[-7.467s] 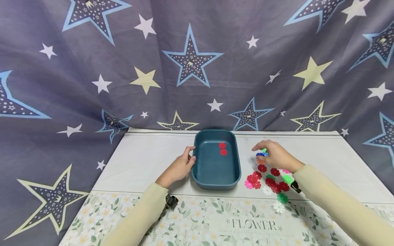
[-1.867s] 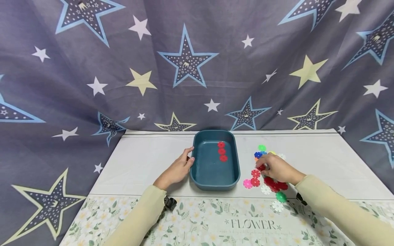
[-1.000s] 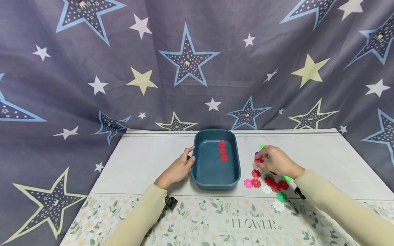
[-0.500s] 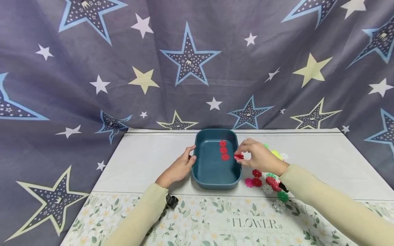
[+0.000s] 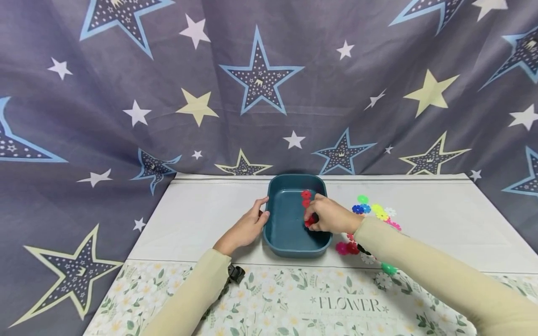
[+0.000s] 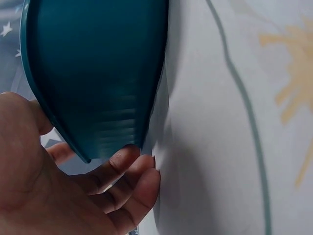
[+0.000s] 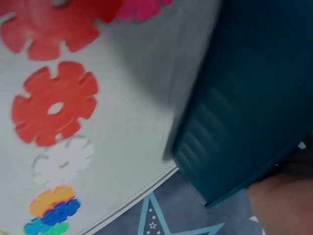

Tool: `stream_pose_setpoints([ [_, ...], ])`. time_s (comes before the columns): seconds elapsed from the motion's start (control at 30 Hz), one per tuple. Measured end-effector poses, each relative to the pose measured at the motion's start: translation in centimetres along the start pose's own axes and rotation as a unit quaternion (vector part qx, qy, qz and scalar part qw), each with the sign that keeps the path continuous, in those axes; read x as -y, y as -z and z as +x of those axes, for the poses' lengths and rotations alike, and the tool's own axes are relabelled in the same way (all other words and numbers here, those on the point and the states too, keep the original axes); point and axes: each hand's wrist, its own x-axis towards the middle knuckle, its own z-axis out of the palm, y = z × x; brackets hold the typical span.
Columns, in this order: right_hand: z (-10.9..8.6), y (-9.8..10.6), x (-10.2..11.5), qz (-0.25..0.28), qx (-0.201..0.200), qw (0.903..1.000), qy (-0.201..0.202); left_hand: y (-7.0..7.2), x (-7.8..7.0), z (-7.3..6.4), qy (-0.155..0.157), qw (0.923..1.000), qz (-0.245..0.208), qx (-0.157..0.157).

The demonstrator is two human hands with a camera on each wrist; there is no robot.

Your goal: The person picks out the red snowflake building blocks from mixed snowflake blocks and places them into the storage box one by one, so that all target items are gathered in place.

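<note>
A teal plastic bin (image 5: 297,253) stands on the table. My left hand (image 5: 245,229) grips its left rim; in the left wrist view, fingertips (image 6: 128,152) touch the bin's outer wall (image 6: 93,73). Over the right wall reaches my right hand (image 5: 336,216), low inside the bin, pinching a red snowflake disc (image 5: 309,222). Farther back in the bin lie red discs (image 5: 306,194) in a row, partly covered by that hand. In the right wrist view the bin wall hides the fingertips.
Right of the bin lie loose snowflake discs: blue (image 5: 358,209), yellow (image 5: 381,214), green (image 5: 388,269), pink (image 5: 342,248), white and more red (image 7: 55,104), some under the right forearm. A floral cloth (image 5: 269,303) covers the near table; a starry curtain (image 5: 235,140) hangs behind.
My right hand picked a red disc from the pile and carried it left over the rim into the bin. Earlier, a third red disc joined the row. The left hand stays on the rim.
</note>
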Motion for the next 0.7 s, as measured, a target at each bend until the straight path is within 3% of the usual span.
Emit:
stream_pose_setpoints([
  [0.37, 0.75, -0.17, 0.35, -0.013, 0.048, 0.9988, -0.005, -0.15, 0.0, -0.07, 0.005, 1.0, -0.002, -0.005],
  [0.7, 0.8, -0.21, 0.22, -0.013, 0.053, 0.9985, -0.003, -0.01, -0.08, -0.08, 0.001, 1.0, -0.004, -0.003],
])
